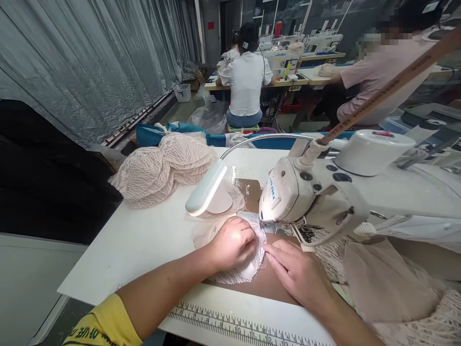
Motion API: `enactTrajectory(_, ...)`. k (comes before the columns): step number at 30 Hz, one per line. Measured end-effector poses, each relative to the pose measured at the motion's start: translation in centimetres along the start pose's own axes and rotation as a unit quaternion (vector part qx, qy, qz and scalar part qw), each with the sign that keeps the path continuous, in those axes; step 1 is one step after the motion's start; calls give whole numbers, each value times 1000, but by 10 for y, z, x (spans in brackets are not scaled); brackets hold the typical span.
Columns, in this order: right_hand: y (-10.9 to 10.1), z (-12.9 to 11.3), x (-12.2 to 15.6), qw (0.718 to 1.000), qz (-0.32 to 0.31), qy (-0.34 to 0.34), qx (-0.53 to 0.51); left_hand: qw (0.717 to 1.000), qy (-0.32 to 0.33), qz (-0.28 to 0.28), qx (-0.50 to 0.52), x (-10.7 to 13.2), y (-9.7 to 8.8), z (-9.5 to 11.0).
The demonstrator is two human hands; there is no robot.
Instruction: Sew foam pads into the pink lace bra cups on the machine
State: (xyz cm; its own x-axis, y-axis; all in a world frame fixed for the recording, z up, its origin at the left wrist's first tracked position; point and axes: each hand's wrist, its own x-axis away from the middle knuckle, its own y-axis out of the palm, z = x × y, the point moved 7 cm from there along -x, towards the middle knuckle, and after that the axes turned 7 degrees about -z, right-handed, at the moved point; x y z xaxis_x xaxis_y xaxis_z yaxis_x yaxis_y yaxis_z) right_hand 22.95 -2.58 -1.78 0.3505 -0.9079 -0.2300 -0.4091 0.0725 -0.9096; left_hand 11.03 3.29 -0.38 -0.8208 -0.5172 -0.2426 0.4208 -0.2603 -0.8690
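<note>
A pale lace bra cup [230, 277] lies on the machine bed beside the needle area of the white sewing machine [288, 192]. My left hand [234, 242] rests on top of it, its fingers curled and closed on the lace and the white lining. At the cup's right edge, the thumb and index finger of my right hand [293, 266] are pinched together on the lace border. The fingers of the left hand partly hide the cup. Just behind it, a lace piece with a smooth beige pad [220, 201] sits under the lamp [207, 188].
Stacked lace cups [144, 175] stand at the table's left rear. Sheer beige fabric [389, 278] and lace pile up at right, beyond my right hand. A printed ruler [234, 327] runs along the front edge. Two people sit at machines farther off.
</note>
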Motion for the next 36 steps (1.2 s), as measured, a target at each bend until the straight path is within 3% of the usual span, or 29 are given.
enactTrajectory(5, -2, -7, -1, 999, 4, -24, 36, 995, -47, 25, 88, 0, -9, -7)
enactTrajectory(9, -2, -11, -2, 999, -4, -28, 34, 997, -28, 13, 71, -2, -7, -4)
enactTrajectory(20, 6, -19, -7, 993, -111, -16, -30, 1000, 2, 7, 28, -1, 4, -4)
enactTrajectory(28, 8, -20, -6, 987, -146, -13, -59, 998, 24, -11, 64, 0, 3, -4)
enactTrajectory(32, 5, -20, -6, 990, -127, -28, -53, 997, 31, -24, 65, 1, 4, -4)
enactTrajectory(36, 0, -14, -6, 998, -54, -29, -18, 997, 33, -28, 68, 3, 2, -4)
